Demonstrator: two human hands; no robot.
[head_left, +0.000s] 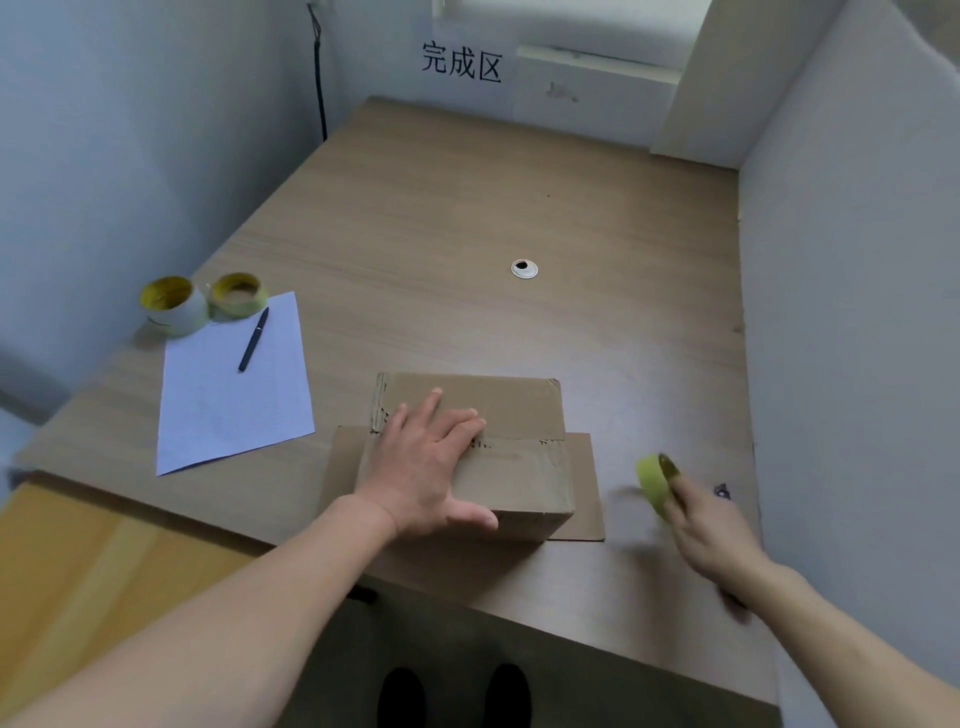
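Cardboard box (519, 483) near front edge of table (467, 234), long axis left-right. Left hand (426, 462) pressed flat on top. Right hand (711, 530) gripping yellow tape roll (653, 480), on edge, near box's right side. Paper (228, 405), pen (253, 339), spare rolls (174, 304) well left.

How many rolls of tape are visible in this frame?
3. A larger roll and a smaller roll sit side by side at the far left of the desk, by the sheet of paper. The third roll is held in the right hand.
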